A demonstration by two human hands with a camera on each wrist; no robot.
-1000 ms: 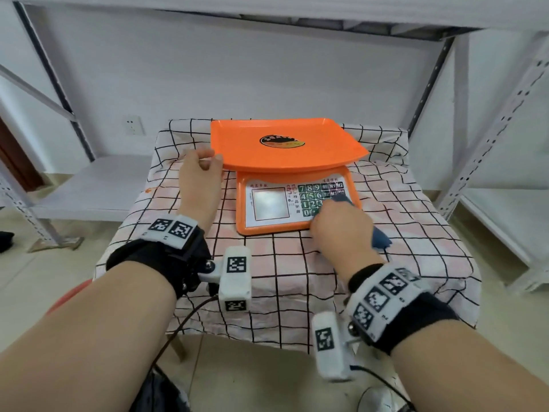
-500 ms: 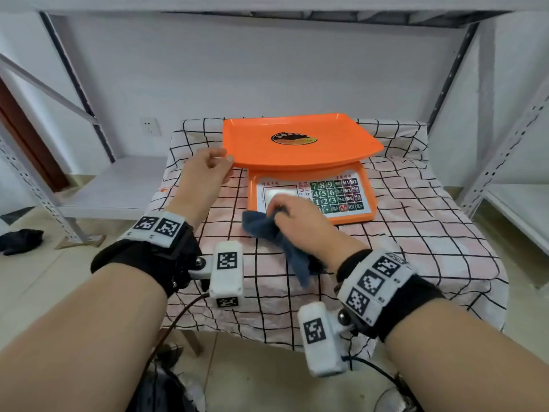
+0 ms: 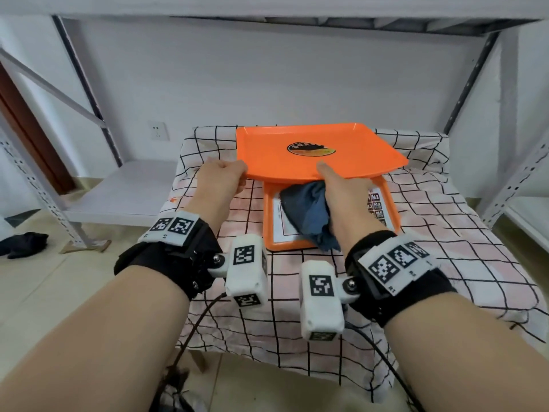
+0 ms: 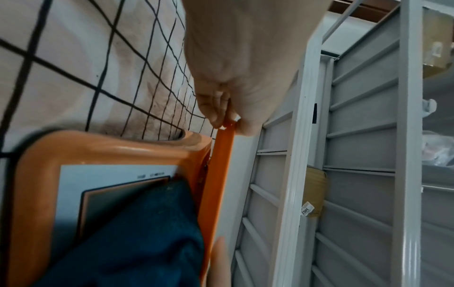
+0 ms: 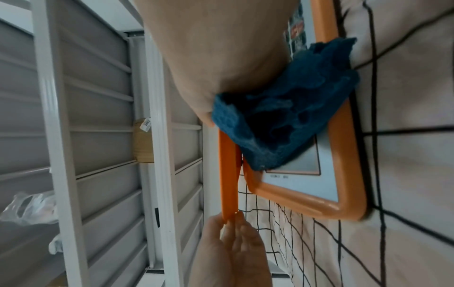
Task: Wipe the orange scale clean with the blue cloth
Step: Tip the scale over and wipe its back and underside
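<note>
The orange scale (image 3: 389, 210) stands on a checked tablecloth, its pan (image 3: 267, 153) on top. My left hand (image 3: 221, 176) pinches the pan's front left corner; in the left wrist view the fingers (image 4: 213, 108) sit under the pan edge (image 4: 222, 155) and the thumb above it. My right hand (image 3: 341, 191) grips the bunched blue cloth (image 3: 306, 209) at the pan's front edge, with the thumb on top of the rim. The cloth (image 5: 282, 120) hangs over the display panel (image 5: 307, 200) and hides most of it. The right fingers are hidden under the cloth and pan.
The checked tablecloth (image 3: 445, 233) covers a small table set between grey metal shelf frames (image 3: 517, 173). A low white shelf (image 3: 118, 194) lies to the left. A dark rag (image 3: 23, 243) is on the floor at left. Cables hang from both wrist cameras.
My right hand carried the cloth from the keypad leftward across the display, then up to the pan's front edge. The left hand stayed at the pan's left corner.
</note>
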